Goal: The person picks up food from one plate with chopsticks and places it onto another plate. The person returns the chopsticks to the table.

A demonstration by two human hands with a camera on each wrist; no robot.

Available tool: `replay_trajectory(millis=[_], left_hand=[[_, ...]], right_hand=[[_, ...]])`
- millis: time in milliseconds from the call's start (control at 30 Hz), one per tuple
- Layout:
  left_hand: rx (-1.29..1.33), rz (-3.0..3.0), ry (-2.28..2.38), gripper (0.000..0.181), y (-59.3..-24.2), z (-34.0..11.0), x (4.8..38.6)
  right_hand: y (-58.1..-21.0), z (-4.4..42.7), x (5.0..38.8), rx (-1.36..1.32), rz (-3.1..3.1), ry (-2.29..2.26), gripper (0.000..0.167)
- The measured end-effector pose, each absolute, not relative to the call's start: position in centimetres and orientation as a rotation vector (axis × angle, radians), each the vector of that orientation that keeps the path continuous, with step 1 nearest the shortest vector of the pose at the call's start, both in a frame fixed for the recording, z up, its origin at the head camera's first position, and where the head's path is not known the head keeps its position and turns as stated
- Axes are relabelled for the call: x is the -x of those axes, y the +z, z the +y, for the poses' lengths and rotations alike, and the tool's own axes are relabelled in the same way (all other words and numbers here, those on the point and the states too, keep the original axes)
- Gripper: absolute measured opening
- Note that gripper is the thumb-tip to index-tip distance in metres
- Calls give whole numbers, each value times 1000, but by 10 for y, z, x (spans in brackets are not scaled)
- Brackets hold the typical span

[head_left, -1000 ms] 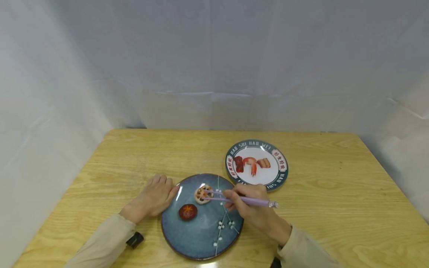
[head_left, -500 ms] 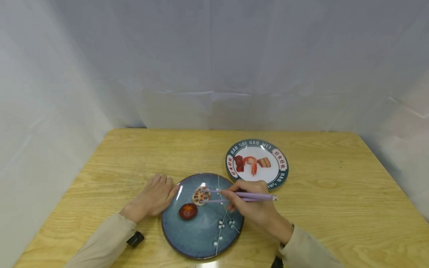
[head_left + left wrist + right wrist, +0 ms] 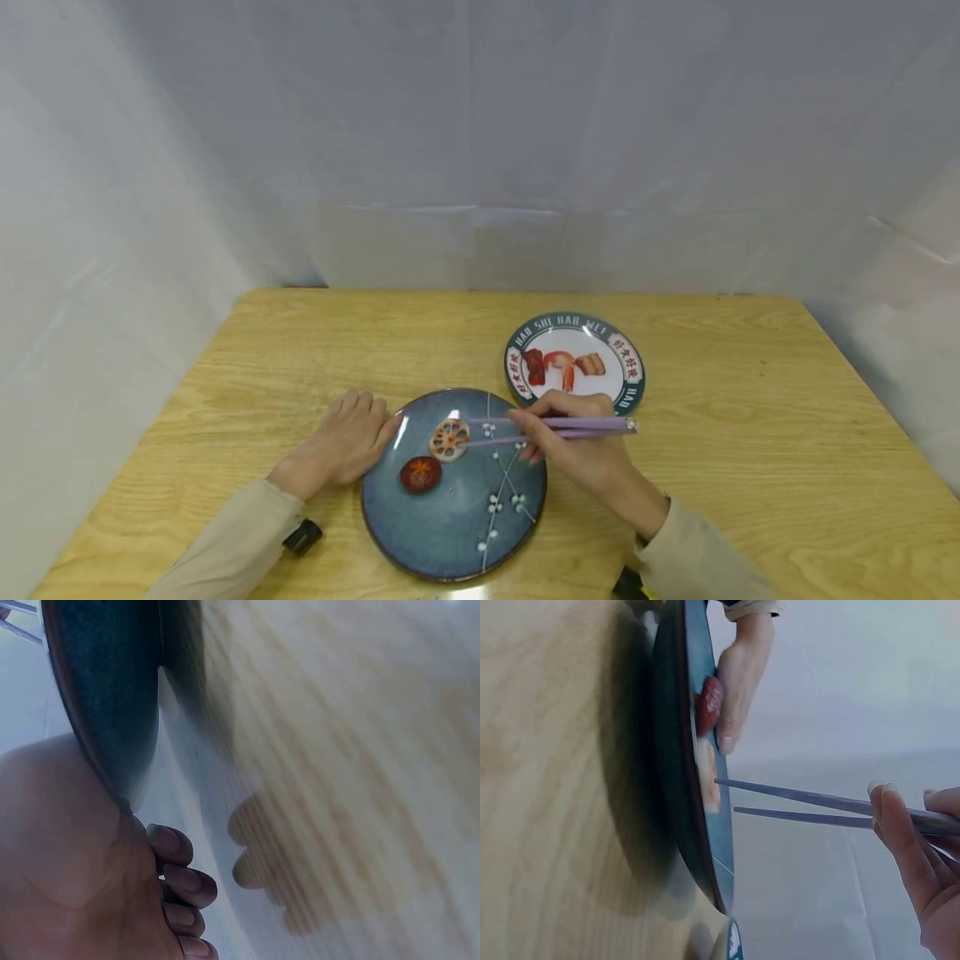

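My right hand holds a pair of lilac chopsticks with their tips parted, at the right side of a lotus root slice. The slice lies on a round blue plate with a white blossom pattern. In the right wrist view one chopstick tip seems close to the slice and the other stands apart from it. Next to the slice sits a brown shiitake mushroom cap with a star-shaped cut. At the plate's left rim rests my left hand, its thumb touching the edge and its fingers relaxed.
Behind the blue plate stands a smaller white plate with a dark lettered rim. On it lie a shrimp, a dark red piece of food and a striped, pork-like piece. The wooden table meets pale curtains behind.
The lotus root slice has shifted slightly left on the plate. My right hand and the chopsticks have drawn back a little to the right and away from me. The left hand stays put.
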State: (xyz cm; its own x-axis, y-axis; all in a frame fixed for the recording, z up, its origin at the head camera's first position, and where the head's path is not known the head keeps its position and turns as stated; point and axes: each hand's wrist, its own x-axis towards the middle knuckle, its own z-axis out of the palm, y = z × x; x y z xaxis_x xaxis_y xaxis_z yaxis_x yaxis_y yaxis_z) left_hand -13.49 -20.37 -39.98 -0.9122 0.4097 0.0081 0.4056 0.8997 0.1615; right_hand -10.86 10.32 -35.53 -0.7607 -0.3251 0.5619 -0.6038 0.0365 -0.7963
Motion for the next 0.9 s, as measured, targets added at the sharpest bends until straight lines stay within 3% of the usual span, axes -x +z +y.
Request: replay_trajectory(millis=[900], left_hand=[[-633,3027,271,29,-401,-205,137]], right_hand=[[-327,180,132,-612,-2301,1522,9]])
